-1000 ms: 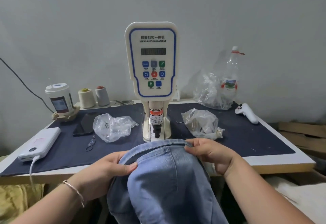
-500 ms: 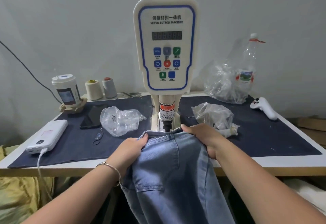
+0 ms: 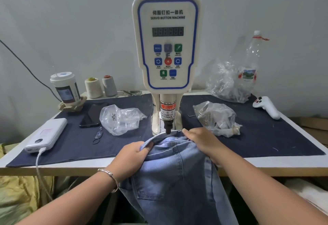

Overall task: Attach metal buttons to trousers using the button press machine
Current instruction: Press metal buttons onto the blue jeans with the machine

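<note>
Both hands are gripping the jeans (image 3: 174,175) at the waistband, just in front of the press (image 3: 167,47). The left hand (image 3: 132,155) is pinching the band's edge; the right hand (image 3: 202,141) is curling over it. The band is lying directly under the press's punch (image 3: 167,127), the legs hanging off the table (image 3: 266,164).

The trousers (image 3: 177,180) are faded light blue denim. The button press machine (image 3: 167,40) is cream with a blue outline and blue, green and red keys. A navy cloth (image 3: 266,136) covers the white counter (image 3: 266,162). At ten o'clock stand cream and grey thread cones (image 3: 100,87).
</note>
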Demonstrator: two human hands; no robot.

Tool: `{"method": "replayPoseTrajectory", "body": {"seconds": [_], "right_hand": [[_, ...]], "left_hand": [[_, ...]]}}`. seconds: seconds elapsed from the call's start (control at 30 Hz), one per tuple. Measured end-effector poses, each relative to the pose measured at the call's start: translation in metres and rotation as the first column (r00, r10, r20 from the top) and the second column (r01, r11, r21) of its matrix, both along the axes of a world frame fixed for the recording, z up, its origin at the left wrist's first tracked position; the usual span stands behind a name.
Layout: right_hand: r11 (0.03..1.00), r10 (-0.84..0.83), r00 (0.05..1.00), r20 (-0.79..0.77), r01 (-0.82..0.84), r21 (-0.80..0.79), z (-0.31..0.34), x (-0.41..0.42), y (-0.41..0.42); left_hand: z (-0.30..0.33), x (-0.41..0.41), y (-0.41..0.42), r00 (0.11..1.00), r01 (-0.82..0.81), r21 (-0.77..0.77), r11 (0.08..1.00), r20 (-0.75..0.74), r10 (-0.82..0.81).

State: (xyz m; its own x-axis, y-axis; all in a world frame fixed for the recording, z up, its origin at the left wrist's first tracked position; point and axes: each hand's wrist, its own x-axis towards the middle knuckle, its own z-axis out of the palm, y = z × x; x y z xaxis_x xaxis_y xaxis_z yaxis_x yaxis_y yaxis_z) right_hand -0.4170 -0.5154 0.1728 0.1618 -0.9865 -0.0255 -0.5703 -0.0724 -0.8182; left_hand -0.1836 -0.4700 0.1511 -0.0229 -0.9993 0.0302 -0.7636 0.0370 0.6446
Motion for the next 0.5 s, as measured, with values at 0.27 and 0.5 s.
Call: {"method": "replayPoseTrajectory", "body": {"seconds": [0.27, 0.5], "right_hand": [[0.989, -0.007, 0.999, -0.052, -0.001, -0.151, -0.002, 0.005, -0.019], [0.948, -0.115, 0.990, 0.084, 0.134, -0.290, -0.036, 0.006, -0.022]], "left_hand": [[0.010, 0.007, -0.036, 0.996, -0.085, -0.053, 0.995, 0.019, 0.086], [-0.011, 0.015, -0.036, 0.982, -0.045, -0.127, 0.991, 0.175, 0.067]]}}
